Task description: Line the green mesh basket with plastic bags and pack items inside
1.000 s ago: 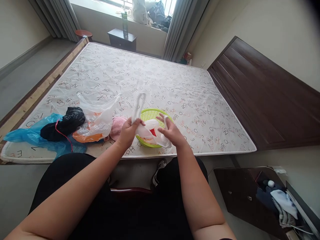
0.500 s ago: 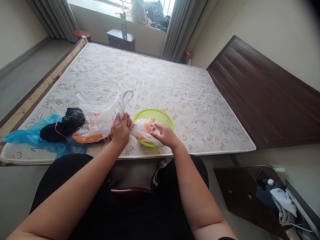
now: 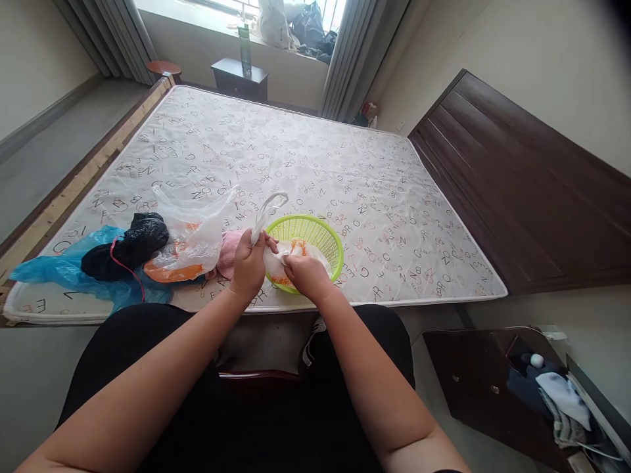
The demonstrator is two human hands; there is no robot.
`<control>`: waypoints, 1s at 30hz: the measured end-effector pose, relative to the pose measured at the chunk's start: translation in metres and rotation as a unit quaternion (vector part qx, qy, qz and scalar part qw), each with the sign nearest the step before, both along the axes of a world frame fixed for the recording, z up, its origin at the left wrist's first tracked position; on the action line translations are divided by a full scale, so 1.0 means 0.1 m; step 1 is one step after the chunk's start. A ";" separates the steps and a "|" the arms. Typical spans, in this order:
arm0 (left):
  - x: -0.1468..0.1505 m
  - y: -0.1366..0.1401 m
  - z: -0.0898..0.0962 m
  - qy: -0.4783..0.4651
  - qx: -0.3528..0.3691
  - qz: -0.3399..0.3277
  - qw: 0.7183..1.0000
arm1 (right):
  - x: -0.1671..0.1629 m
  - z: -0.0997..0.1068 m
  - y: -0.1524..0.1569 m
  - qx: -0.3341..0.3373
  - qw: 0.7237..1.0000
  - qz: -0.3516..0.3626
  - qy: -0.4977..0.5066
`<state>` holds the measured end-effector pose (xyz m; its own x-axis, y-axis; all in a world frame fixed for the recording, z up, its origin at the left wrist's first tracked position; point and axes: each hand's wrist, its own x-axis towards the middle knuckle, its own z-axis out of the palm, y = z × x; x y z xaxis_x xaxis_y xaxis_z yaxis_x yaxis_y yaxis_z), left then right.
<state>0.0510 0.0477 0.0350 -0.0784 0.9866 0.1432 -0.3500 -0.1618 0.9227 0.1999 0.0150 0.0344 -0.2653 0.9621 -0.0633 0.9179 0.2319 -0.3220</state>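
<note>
Right hand [image 3: 306, 273] nearer left hand [image 3: 249, 265], bag [image 3: 274, 265] between.

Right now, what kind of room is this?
It looks like a bedroom, most likely. There's a big mattress printed with letters, a dark wooden headboard at one end of it, and a small dark cabinet past its far edge.

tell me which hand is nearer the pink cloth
Left. The left hand is immediately to the right of the pink cloth; the right hand is farther right, at the near side of the green basket.
</note>
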 end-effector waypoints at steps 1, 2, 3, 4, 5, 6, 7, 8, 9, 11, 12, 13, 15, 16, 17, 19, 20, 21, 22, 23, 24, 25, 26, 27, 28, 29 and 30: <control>0.00 0.00 0.00 -0.023 -0.008 -0.010 1.000 | 0.00 -0.04 0.01 -0.010 1.000 0.007 0.018; 0.01 0.00 0.00 -0.050 -0.020 -0.028 0.998 | 0.00 -0.08 0.02 -0.018 0.999 0.016 0.046; 0.01 0.01 0.00 -0.074 -0.035 -0.054 0.995 | 0.01 -0.13 0.04 -0.026 0.996 0.023 0.079; 0.00 0.01 0.00 -0.089 -0.053 -0.086 0.991 | 0.03 -0.18 0.06 -0.034 0.992 0.026 0.116; 0.00 0.02 0.00 -0.091 -0.072 -0.121 0.986 | 0.07 -0.22 0.08 -0.041 0.987 0.024 0.155; -0.01 0.04 -0.01 -0.082 -0.089 -0.155 0.980 | 0.11 -0.26 0.10 -0.046 0.979 0.014 0.198; -0.01 0.05 -0.01 -0.063 -0.103 -0.182 0.976 | 0.16 -0.28 0.12 -0.047 0.968 -0.005 0.246; -0.02 0.07 -0.02 -0.038 -0.114 -0.202 0.972 | 0.21 -0.29 0.14 -0.040 0.952 -0.033 0.301; -0.02 0.08 -0.04 -0.009 -0.125 -0.213 0.969 | 0.27 -0.28 0.15 -0.027 0.931 -0.067 0.359; -0.01 0.11 -0.08 0.047 -0.146 -0.222 0.963 | 0.38 -0.24 0.17 0.009 0.867 -0.147 0.476; 0.00 0.11 -0.11 0.069 -0.155 -0.226 0.959 | 0.42 -0.20 0.18 0.020 0.832 -0.178 0.525; 0.01 0.11 -0.14 0.089 -0.161 -0.230 0.955 | 0.45 -0.17 0.18 0.021 0.802 -0.195 0.564; 0.04 0.09 -0.20 0.132 -0.156 -0.245 0.948 | 0.47 -0.10 0.18 0.001 0.762 -0.191 0.619; 0.05 0.07 -0.23 0.159 -0.146 -0.254 0.943 | 0.46 -0.08 0.17 -0.016 0.753 -0.176 0.634; 0.05 0.04 -0.25 0.188 -0.132 -0.261 0.938 | 0.44 -0.07 0.17 -0.033 0.748 -0.162 0.642; 0.05 -0.01 -0.26 0.230 -0.098 -0.277 0.928 | 0.39 -0.07 0.17 -0.051 0.742 -0.154 0.650; 0.04 -0.04 -0.26 0.234 -0.078 -0.287 0.926 | 0.37 -0.08 0.18 -0.051 0.739 -0.162 0.652; 0.03 -0.07 -0.25 0.227 -0.054 -0.299 0.925 | 0.36 -0.09 0.19 -0.045 0.735 -0.176 0.653; 0.02 -0.08 -0.23 0.214 -0.027 -0.311 0.926 | 0.36 -0.11 0.21 -0.034 0.729 -0.196 0.655; 0.00 -0.10 -0.21 0.207 0.000 -0.324 0.923 | 0.38 -0.13 0.22 -0.022 0.722 -0.217 0.656; -0.01 -0.10 -0.19 0.209 0.027 -0.343 0.915 | 0.41 -0.15 0.24 -0.011 0.715 -0.238 0.657; -0.02 -0.10 -0.17 0.223 0.048 -0.368 0.902 | 0.44 -0.18 0.26 -0.003 0.710 -0.257 0.656; -0.02 -0.09 -0.17 0.246 0.060 -0.394 0.883 | 0.47 -0.19 0.27 0.001 0.705 -0.271 0.655; -0.01 -0.08 -0.17 0.275 0.063 -0.418 0.864 | 0.50 -0.21 0.28 0.004 0.703 -0.281 0.653; 0.00 -0.07 -0.17 0.300 0.056 -0.431 0.849 | 0.51 -0.21 0.29 0.006 0.701 -0.289 0.652; 0.01 -0.06 -0.18 0.317 0.041 -0.428 0.845 | 0.52 -0.21 0.28 0.010 0.700 -0.294 0.651; 0.03 -0.05 -0.19 0.326 0.019 -0.405 0.854 | 0.51 -0.20 0.27 0.019 0.700 -0.296 0.650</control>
<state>0.0537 0.0426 0.0160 0.7369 0.6722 -0.0714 0.2253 -0.1446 0.9635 0.2507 0.0420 0.0145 0.3701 0.9225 -0.1098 -0.2060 -0.0338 -0.9780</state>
